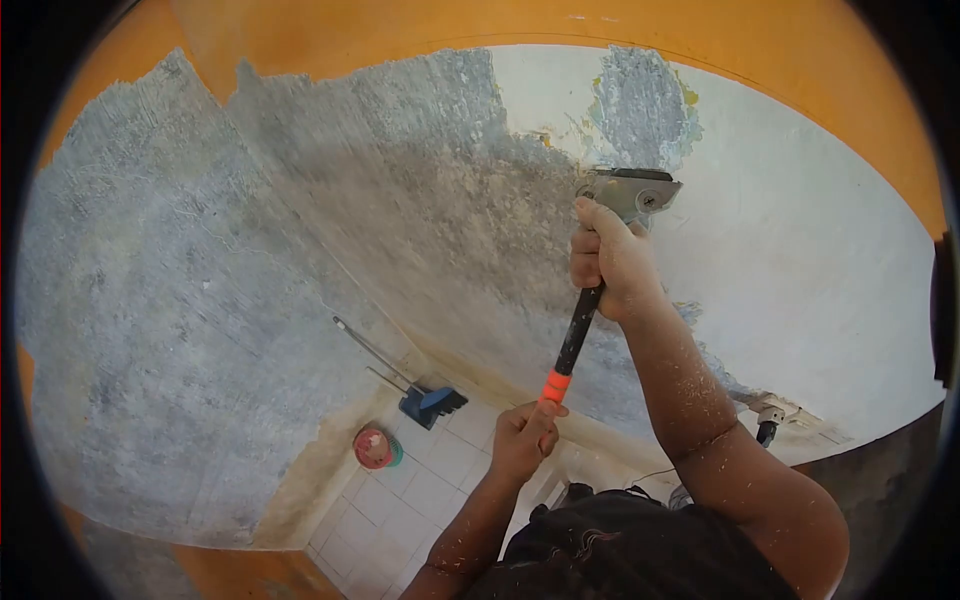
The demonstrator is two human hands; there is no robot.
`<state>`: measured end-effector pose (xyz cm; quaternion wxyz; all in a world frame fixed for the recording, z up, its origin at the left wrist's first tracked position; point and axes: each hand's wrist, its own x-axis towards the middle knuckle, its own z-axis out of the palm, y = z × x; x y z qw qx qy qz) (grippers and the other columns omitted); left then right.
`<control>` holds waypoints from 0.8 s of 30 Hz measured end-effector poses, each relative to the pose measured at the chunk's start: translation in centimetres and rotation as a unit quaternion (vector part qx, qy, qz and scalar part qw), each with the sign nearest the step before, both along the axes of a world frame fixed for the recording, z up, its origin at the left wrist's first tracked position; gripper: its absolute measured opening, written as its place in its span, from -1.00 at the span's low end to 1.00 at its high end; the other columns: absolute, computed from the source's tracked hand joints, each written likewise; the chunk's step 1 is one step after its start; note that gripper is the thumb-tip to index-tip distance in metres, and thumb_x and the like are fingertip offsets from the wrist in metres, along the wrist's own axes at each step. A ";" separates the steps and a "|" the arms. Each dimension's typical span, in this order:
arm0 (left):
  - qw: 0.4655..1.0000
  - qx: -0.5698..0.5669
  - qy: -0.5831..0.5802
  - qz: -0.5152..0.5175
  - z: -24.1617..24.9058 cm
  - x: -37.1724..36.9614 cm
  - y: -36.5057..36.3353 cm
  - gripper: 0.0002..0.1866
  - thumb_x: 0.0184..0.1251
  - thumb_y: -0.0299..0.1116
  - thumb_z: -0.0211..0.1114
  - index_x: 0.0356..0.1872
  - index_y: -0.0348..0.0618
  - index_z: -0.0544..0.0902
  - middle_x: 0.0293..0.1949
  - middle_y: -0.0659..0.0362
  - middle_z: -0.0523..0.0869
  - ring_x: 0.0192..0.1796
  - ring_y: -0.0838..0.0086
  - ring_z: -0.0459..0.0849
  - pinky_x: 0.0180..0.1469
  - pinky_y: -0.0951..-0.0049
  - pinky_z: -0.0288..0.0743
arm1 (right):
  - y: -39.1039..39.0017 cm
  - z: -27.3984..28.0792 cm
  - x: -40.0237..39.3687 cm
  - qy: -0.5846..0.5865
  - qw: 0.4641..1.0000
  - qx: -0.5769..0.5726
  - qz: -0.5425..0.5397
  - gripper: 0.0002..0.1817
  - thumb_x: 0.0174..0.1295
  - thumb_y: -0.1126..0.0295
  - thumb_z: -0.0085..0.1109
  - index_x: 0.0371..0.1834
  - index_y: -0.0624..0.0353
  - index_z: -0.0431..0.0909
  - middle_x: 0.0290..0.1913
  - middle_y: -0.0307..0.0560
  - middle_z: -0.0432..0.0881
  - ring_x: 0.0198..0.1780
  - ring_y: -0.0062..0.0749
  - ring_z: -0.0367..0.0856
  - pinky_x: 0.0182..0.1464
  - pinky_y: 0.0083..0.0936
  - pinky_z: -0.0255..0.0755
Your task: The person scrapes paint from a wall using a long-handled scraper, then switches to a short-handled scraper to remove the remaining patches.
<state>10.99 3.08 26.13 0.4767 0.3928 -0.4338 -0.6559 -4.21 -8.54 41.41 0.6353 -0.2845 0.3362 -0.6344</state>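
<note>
A long-handled scraper [632,190] with a wide metal head and black-and-orange handle is held up against the wall. My right hand [618,255] wraps round it just below the head; white dust covers the fingers and forearm. Lower down, my left hand [525,440] grips the handle's orange end. The blade meets the wall where white paint [780,220] borders bare grey plaster [430,200]. Right above the head is a separate stripped grey patch [642,105] with ragged, yellowish edges.
Orange paint [420,28] runs along the top of the walls. In the floor corner stand a blue dustpan [420,407] with a broom and a red-and-green bucket [374,448] on white tiles [425,485]. A pipe fitting [768,415] juts from the wall at lower right.
</note>
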 end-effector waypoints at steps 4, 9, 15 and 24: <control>1.000 -0.016 -0.022 -0.005 0.0 0.3 1.1 -0.59 0.47 -0.11 0.02 -0.28 -0.34 0.56 -0.77 0.31 0.32 -0.77 0.68 0.17 -0.71 0.62 -0.01 | 0.6 -1.2 0.0 -0.021 0.999 -0.010 -0.033 -0.74 0.25 0.25 0.15 -0.48 -0.03 0.26 -0.67 -0.44 0.18 -0.72 -0.73 0.05 -0.68 -0.66 -0.07; 0.999 0.036 0.026 -0.006 0.0 -0.4 0.3 -0.60 0.47 -0.13 0.03 -0.28 -0.34 0.57 -0.76 0.32 0.32 -0.75 0.68 0.19 -0.69 0.61 0.01 | -0.3 -0.1 0.2 0.007 1.000 0.008 -0.005 -0.73 0.25 0.24 0.16 -0.48 -0.02 0.26 -0.67 -0.45 0.18 -0.72 -0.74 0.05 -0.68 -0.66 -0.07; 0.999 0.021 0.004 -0.024 -0.3 -0.2 1.4 -0.56 0.44 -0.03 0.03 -0.29 -0.31 0.54 -0.77 0.30 0.32 -0.78 0.65 0.18 -0.72 0.60 0.00 | 0.7 -1.1 -0.3 -0.009 1.000 -0.008 -0.016 -0.74 0.24 0.27 0.15 -0.43 0.08 0.27 -0.65 -0.36 0.23 -0.71 -0.67 0.12 -0.67 -0.60 -0.03; 0.998 0.041 0.045 -0.016 1.2 -0.1 0.8 -0.65 0.46 -0.18 0.05 -0.31 -0.32 0.58 -0.74 0.32 0.35 -0.72 0.69 0.23 -0.65 0.61 0.06 | 0.0 0.0 -0.1 -0.010 1.000 -0.019 -0.018 -0.72 0.22 0.26 0.18 -0.45 0.08 0.26 -0.65 -0.34 0.21 -0.71 -0.66 0.13 -0.68 -0.60 -0.03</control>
